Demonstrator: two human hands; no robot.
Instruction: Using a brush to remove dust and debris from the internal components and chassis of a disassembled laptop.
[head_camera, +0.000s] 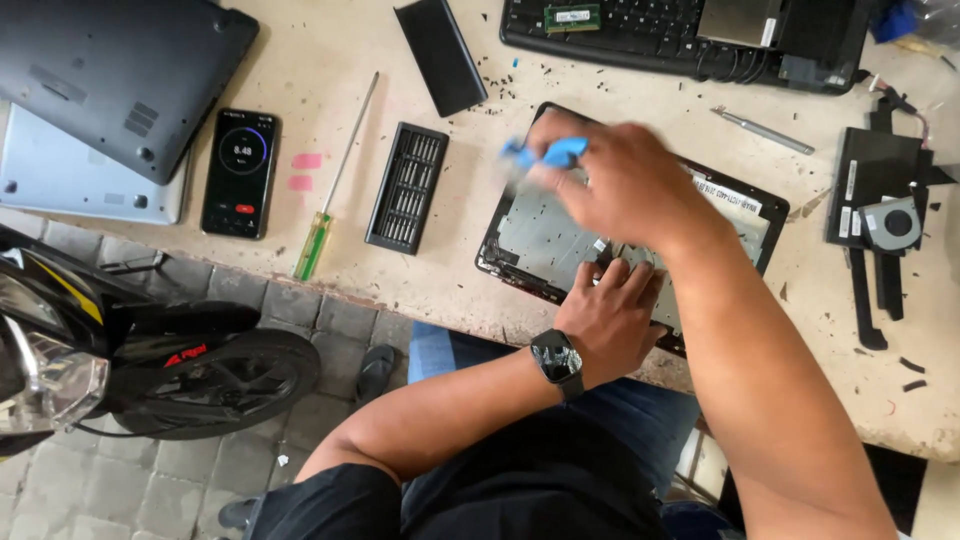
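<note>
Mid-frame, my left hand (612, 315) presses flat, fingers spread, on the opened laptop panel (545, 235), pinning it steady, while my right hand (620, 180) (blurred) grips a blue pry tool (548, 153) above its upper edge.

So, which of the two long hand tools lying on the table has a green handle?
The screwdriver left of the black bit case, beside the phone. The other, a plain grey metal tool, lies near the keyboard.

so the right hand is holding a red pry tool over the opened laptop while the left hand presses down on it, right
Not quite: the pry tool in the right hand is blue, not red, as the head view shows. The rest holds: it is over the opened laptop, and the left hand presses down on it.
</note>
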